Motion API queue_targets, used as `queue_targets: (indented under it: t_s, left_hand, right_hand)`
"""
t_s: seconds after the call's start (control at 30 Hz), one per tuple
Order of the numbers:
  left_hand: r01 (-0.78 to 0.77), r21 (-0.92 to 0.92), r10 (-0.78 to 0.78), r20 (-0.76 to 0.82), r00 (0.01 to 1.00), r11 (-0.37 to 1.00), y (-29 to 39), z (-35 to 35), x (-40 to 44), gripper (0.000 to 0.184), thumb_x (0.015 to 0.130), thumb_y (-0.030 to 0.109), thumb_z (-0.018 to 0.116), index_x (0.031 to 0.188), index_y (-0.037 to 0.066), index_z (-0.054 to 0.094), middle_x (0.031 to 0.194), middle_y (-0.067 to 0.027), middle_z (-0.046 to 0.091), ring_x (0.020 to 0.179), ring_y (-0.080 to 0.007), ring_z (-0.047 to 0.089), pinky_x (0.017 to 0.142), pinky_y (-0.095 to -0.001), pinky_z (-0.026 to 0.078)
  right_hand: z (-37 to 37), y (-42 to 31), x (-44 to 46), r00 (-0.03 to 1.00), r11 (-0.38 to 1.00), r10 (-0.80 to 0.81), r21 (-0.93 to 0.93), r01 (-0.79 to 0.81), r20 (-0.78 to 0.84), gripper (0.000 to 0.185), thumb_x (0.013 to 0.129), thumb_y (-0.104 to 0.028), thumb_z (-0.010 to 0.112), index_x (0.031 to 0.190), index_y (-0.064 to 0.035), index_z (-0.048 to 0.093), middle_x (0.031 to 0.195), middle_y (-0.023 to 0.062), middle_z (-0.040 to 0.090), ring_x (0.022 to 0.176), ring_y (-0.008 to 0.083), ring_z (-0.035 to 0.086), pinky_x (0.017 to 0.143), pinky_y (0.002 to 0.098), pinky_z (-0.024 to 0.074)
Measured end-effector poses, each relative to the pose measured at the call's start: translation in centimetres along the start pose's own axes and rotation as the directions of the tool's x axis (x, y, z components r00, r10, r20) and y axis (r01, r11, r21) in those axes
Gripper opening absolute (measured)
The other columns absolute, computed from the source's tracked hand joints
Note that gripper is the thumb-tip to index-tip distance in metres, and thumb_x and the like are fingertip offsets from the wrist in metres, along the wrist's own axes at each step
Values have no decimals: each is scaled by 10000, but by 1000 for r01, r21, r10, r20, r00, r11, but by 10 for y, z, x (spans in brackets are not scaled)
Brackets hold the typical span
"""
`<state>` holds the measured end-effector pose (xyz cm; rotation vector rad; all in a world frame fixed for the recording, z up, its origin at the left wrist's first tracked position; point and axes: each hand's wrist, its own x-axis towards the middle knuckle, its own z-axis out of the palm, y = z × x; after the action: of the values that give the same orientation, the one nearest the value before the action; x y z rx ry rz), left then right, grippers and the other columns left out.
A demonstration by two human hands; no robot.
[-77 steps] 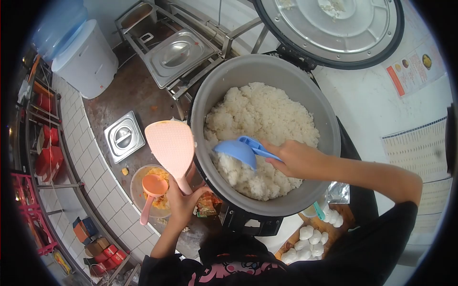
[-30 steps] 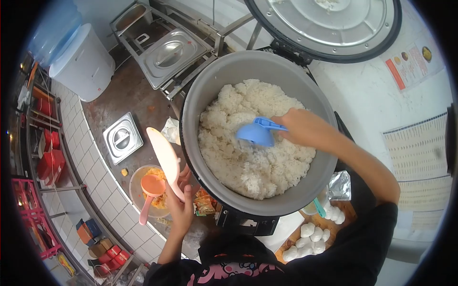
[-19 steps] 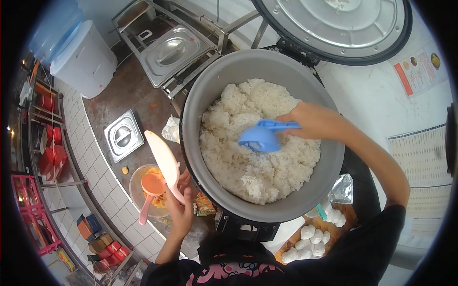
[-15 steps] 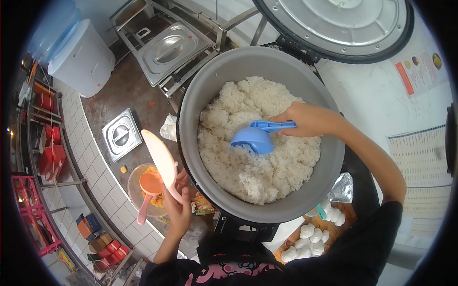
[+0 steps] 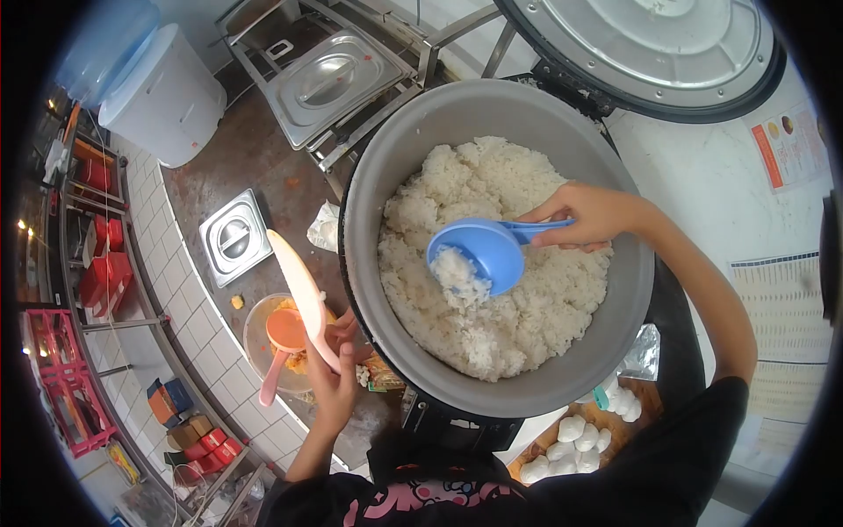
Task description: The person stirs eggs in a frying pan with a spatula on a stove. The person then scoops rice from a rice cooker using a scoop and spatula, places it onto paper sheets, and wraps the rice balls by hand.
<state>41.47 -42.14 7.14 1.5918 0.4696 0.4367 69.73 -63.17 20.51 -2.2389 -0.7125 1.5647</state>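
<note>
My right hand point(image 5: 597, 216) grips the handle of a blue scoop point(image 5: 497, 255), whose bowl is tilted with its opening showing and some rice inside. The scoop is over the white rice point(image 5: 527, 325) in a large grey-walled cooker pot point(image 5: 373, 193). To the left of the pot, my left hand point(image 5: 334, 373) is closed around the handle of a pink rice paddle point(image 5: 301, 285), held upright and nearly edge-on. Behind the paddle, an orange ladle point(image 5: 285, 330) rests on a bowl point(image 5: 256, 338) of orange food.
A steel lid point(image 5: 235, 237) lies on the counter at left, near crumpled white wrapping point(image 5: 325, 226). The cooker's open lid point(image 5: 659, 44) is at upper right. White balls point(image 5: 571, 448) sit on a wooden board at lower right. A white bucket-shaped dispenser point(image 5: 162, 97) stands upper left.
My right hand has turned the scoop from bowl-down to opening-up, and rice now shows in it. Earlier, the paddle went from face-on to edge-on in my left hand.
</note>
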Motion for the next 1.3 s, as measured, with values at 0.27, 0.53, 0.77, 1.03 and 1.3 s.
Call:
queue_targets:
  t_s: [0.27,0.53,0.77,1.03,1.3]
  left_hand:
    - [49,-76,-46,39,998,996,2,-3,5,259,920,166,407,1118,11,344,1158,-170,454,1054,-236,525,661,-255,537]
    - [58,-105,-54,40,998,993,2,-1,2,288,922,165,406,1151,3,341,1168,-174,448,1073,-253,511,666,-269,549]
    - [41,-68,-40,13,999,997,1,2,0,324,921,163,416,1192,11,325,1142,-150,465,1036,-200,513,641,-246,543]
    - [68,-43,-64,92,994,997,-1,-4,-1,426,898,91,430,1258,-44,246,1196,-185,434,1149,-259,435,773,-315,531]
    - [113,-144,-103,73,992,983,-9,-2,-7,401,881,88,467,1229,-37,312,1097,-126,486,1008,-188,495,877,-309,389]
  right_hand:
    - [32,-6,-31,835,900,-369,-381,211,-409,404,807,-143,573,1207,-125,518,593,104,562,459,161,488,504,301,404]
    - [52,-15,-40,752,862,-364,-504,49,-550,398,788,-115,571,1184,-112,528,622,166,561,481,288,494,512,337,409]
    - [59,-6,-25,784,895,-204,-436,-93,-586,361,790,-117,569,1149,-84,545,602,187,554,508,314,525,539,364,434]
    - [34,0,-8,857,952,-95,-298,-71,-507,299,799,-114,560,1087,-38,566,640,204,576,563,331,569,562,381,449]
    - [28,-2,5,677,782,-212,-538,-315,-705,356,829,-155,537,1155,-26,482,632,213,570,587,354,582,567,432,470]
